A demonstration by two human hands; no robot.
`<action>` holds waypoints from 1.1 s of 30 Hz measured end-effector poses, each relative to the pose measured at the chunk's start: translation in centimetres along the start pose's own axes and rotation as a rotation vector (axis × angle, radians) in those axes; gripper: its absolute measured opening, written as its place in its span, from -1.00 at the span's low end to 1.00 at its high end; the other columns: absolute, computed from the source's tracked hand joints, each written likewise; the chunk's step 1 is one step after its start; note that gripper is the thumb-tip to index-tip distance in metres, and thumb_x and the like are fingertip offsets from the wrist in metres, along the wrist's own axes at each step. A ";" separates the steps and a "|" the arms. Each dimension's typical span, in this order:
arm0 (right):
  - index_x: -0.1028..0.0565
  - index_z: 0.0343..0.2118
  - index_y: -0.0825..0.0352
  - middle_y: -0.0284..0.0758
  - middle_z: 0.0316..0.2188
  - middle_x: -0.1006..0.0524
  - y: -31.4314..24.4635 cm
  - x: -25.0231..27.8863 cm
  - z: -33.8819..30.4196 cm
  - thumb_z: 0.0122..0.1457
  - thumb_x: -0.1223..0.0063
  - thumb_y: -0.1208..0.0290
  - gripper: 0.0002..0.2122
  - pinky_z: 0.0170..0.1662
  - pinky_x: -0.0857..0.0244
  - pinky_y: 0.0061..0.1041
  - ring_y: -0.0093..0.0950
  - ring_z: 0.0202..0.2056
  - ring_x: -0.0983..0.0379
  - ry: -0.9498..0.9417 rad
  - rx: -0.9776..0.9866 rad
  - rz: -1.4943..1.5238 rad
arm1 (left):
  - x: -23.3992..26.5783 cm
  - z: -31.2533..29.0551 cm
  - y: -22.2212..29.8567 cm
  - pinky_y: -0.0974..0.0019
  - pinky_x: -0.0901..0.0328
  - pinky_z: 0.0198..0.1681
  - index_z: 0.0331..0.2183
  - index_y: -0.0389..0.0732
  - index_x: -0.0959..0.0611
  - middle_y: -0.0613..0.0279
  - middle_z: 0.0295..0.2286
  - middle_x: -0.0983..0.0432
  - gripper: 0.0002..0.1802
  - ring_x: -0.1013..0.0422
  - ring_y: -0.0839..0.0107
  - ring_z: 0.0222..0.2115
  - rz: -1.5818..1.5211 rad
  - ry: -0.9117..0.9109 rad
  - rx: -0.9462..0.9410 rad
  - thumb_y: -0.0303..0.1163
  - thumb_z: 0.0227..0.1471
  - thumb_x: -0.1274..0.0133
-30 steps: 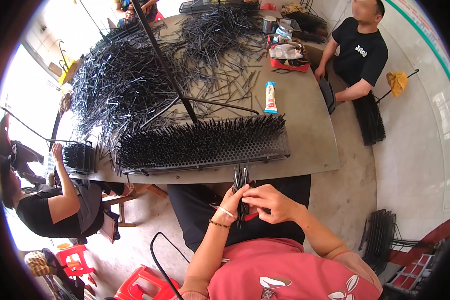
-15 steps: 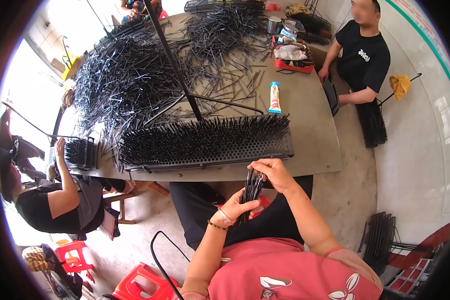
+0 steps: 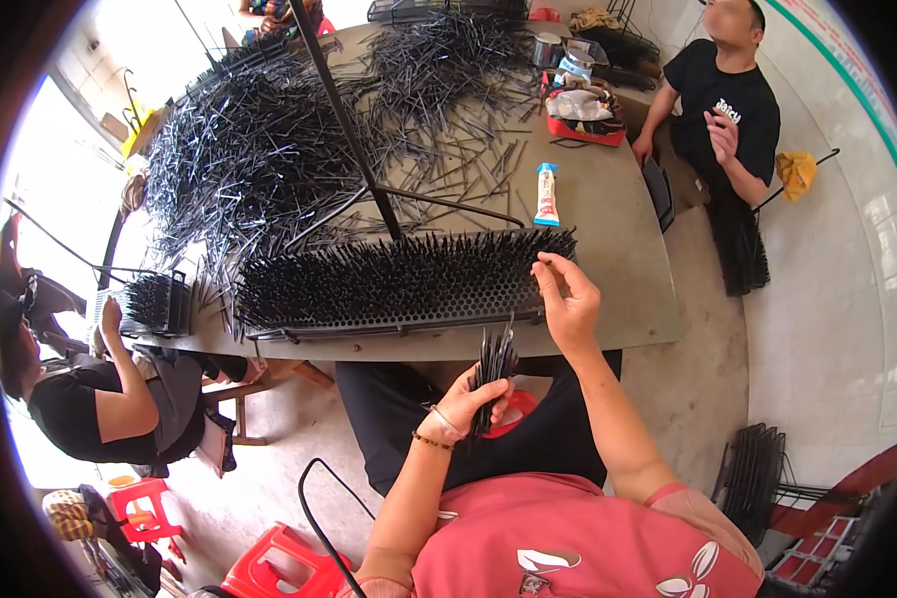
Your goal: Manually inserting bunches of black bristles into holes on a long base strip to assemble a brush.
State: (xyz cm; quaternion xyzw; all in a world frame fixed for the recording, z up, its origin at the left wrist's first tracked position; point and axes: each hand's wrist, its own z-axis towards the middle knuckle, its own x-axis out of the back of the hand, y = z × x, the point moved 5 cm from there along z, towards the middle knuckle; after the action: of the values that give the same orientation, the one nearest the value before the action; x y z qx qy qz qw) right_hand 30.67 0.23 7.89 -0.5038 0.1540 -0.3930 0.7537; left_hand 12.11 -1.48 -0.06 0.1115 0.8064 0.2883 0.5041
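Note:
My left hand [image 3: 460, 407] is closed round a bundle of thin black rods [image 3: 494, 361], upright in front of my lap. My right hand [image 3: 572, 307] is over the right end of a long perforated black rack [image 3: 488, 301], thumb and forefinger pinched together. What they pinch, if anything, is too small to make out. Thin black rods stand upright and close together in most of the rack's holes. Along its front right part a strip of bare holes shows.
Loose black rods [image 3: 259, 149] are heaped across the table [image 3: 618, 259]. A dark metal post [image 3: 341, 110] rises behind the rack. A wrapped snack bar [image 3: 547, 194] and a red tray [image 3: 586, 132] lie to the right. Co-workers sit left and right; red stools [image 3: 289, 563] stand lower left.
My right hand has left the bundle and moved up and right to the rack. The left hand keeps the rods, slightly lower. The person at right has raised a hand.

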 end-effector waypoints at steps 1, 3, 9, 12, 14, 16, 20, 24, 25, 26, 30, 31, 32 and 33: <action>-0.53 -0.27 0.41 -0.42 -0.50 -0.54 0.2 -0.3 0.3 0.12 -0.10 0.50 -0.86 -0.49 -0.25 -0.75 -0.73 -0.55 -0.37 0.000 0.000 0.000 | 0.4 0.4 -0.2 0.49 -0.23 -0.61 -0.08 -0.23 -0.42 0.28 -0.50 -0.43 -0.62 -0.31 0.57 -0.62 -0.011 0.058 0.011 -0.43 0.03 -0.07; -0.51 -0.25 0.41 -0.39 -0.50 -0.53 -0.1 -0.9 0.7 0.10 -0.11 0.51 -0.84 -0.46 -0.29 -0.72 -0.69 -0.52 -0.41 -0.014 0.129 -0.108 | 0.8 0.9 -0.7 0.49 -0.23 -0.61 -0.07 -0.23 -0.42 0.27 -0.49 -0.45 -0.62 -0.32 0.57 -0.62 -0.021 0.114 0.022 -0.44 0.03 -0.07; -0.51 -0.27 0.39 -0.35 -0.52 -0.52 0.6 -2.0 1.2 0.08 -0.13 0.52 -0.85 -0.48 -0.29 -0.67 -0.63 -0.53 -0.42 -0.043 0.247 -0.222 | 0.7 0.5 -0.5 0.49 -0.27 -0.57 -0.14 -0.26 -0.47 0.24 -0.49 -0.47 -0.69 -0.34 0.55 -0.61 0.045 0.139 -0.018 -0.47 0.02 -0.06; -0.52 -0.30 0.37 -0.35 -0.58 -0.49 -0.4 -2.1 1.2 0.04 -0.16 0.52 -0.85 -0.52 -0.25 -0.61 -0.57 -0.60 -0.38 -0.051 0.340 -0.319 | 1.3 0.3 -0.9 0.48 -0.28 -0.57 -0.20 -0.26 -0.50 0.23 -0.49 -0.49 -0.76 -0.36 0.54 -0.60 0.006 0.162 -0.021 -0.47 0.02 -0.06; -0.52 -0.31 0.36 -0.35 -0.61 -0.47 -0.6 -2.3 1.1 0.02 -0.18 0.51 -0.85 -0.52 -0.23 -0.58 -0.54 -0.63 -0.35 -0.072 0.354 -0.370 | 1.6 0.1 -1.1 0.49 -0.28 -0.57 -0.24 -0.27 -0.51 0.22 -0.46 -0.50 -0.80 -0.37 0.55 -0.57 -0.019 0.158 0.010 -0.47 0.02 -0.05; -0.53 -0.35 0.34 -0.36 -0.66 -0.43 -0.7 -2.5 0.9 0.00 -0.19 0.49 -0.86 -0.49 -0.21 -0.52 -0.49 -0.66 -0.30 -0.103 0.388 -0.396 | 1.2 0.1 -1.0 0.49 -0.28 -0.57 -0.24 -0.26 -0.51 0.23 -0.44 -0.50 -0.80 -0.37 0.55 -0.56 -0.043 0.156 0.004 -0.46 0.03 -0.05; -0.53 -0.40 0.32 -0.37 -0.54 -0.45 -1.2 -3.3 0.5 -0.04 -0.20 0.51 -0.88 -0.49 -0.21 -0.46 -0.43 -0.57 -0.35 -0.141 0.569 -0.441 | 0.6 -0.1 -0.8 0.49 -0.27 -0.57 -0.22 -0.25 -0.50 0.27 -0.41 -0.49 -0.78 -0.36 0.55 -0.54 -0.057 0.158 -0.032 -0.45 0.04 -0.06; -0.54 -0.40 0.31 -0.37 -0.51 -0.41 -1.0 -3.2 0.4 -0.05 -0.20 0.48 -0.87 -0.49 -0.20 -0.44 -0.40 -0.56 -0.33 -0.109 0.509 -0.600 | 0.3 -0.3 -0.6 0.48 -0.27 -0.57 -0.20 -0.24 -0.49 0.29 -0.43 -0.47 -0.75 -0.35 0.56 -0.55 -0.038 0.173 -0.034 -0.45 0.03 -0.08; -0.54 -0.40 0.31 -0.37 -0.51 -0.41 -1.2 -3.2 0.5 -0.05 -0.20 0.48 -0.87 -0.49 -0.20 -0.44 -0.40 -0.56 -0.33 -0.109 0.508 -0.600 | 0.2 -0.3 -0.6 0.48 -0.27 -0.57 -0.20 -0.24 -0.49 0.30 -0.44 -0.46 -0.74 -0.34 0.55 -0.56 -0.025 0.172 -0.044 -0.47 0.02 -0.09; -0.54 -0.40 0.31 -0.37 -0.52 -0.40 -1.3 -3.3 0.6 -0.04 -0.19 0.47 -0.88 -0.49 -0.20 -0.44 -0.40 -0.57 -0.32 -0.120 0.500 -0.611 | 0.1 -0.4 -0.5 0.48 -0.27 -0.57 -0.20 -0.24 -0.48 0.31 -0.45 -0.46 -0.73 -0.34 0.55 -0.57 -0.011 0.170 -0.054 -0.48 0.01 -0.10; -0.54 -0.41 0.32 -0.38 -0.52 -0.39 -1.5 -3.5 0.7 -0.01 -0.16 0.46 -0.89 -0.50 -0.20 -0.45 -0.39 -0.58 -0.31 -0.176 0.468 -0.650 | -0.2 -0.4 -0.3 0.48 -0.27 -0.57 -0.20 -0.25 -0.48 0.32 -0.45 -0.45 -0.73 -0.34 0.56 -0.59 0.010 0.173 -0.059 -0.49 -0.01 -0.12; -0.54 -0.41 0.32 -0.38 -0.52 -0.39 -1.5 -3.4 0.8 -0.01 -0.16 0.46 -0.89 -0.50 -0.20 -0.45 -0.39 -0.58 -0.31 -0.176 0.468 -0.651 | -0.3 -0.4 -0.2 0.48 -0.27 -0.57 -0.20 -0.25 -0.49 0.32 -0.46 -0.45 -0.72 -0.34 0.56 -0.59 0.014 0.170 -0.066 -0.49 -0.01 -0.12; -0.54 -0.40 0.33 -0.37 -0.52 -0.39 -1.5 -3.5 0.8 -0.01 -0.15 0.45 -0.89 -0.50 -0.21 -0.45 -0.39 -0.58 -0.32 -0.203 0.481 -0.663 | -0.3 -0.4 -0.2 0.49 -0.27 -0.56 -0.20 -0.25 -0.49 0.33 -0.46 -0.45 -0.72 -0.34 0.57 -0.59 0.017 0.167 -0.074 -0.49 -0.01 -0.12; -0.54 -0.40 0.34 -0.37 -0.52 -0.39 -1.6 -3.5 0.8 0.00 -0.14 0.45 -0.89 -0.50 -0.21 -0.45 -0.38 -0.58 -0.32 -0.233 0.493 -0.673 | -0.3 -0.4 -0.2 0.49 -0.27 -0.56 -0.20 -0.25 -0.49 0.33 -0.46 -0.45 -0.72 -0.34 0.57 -0.59 0.017 0.169 -0.074 -0.49 -0.01 -0.12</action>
State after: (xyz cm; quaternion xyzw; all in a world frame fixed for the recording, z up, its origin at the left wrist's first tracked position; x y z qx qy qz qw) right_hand 28.22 3.12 9.07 -0.3717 -0.2034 -0.5826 0.6936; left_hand 11.93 -1.91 0.16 0.0749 0.8340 0.3303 0.4356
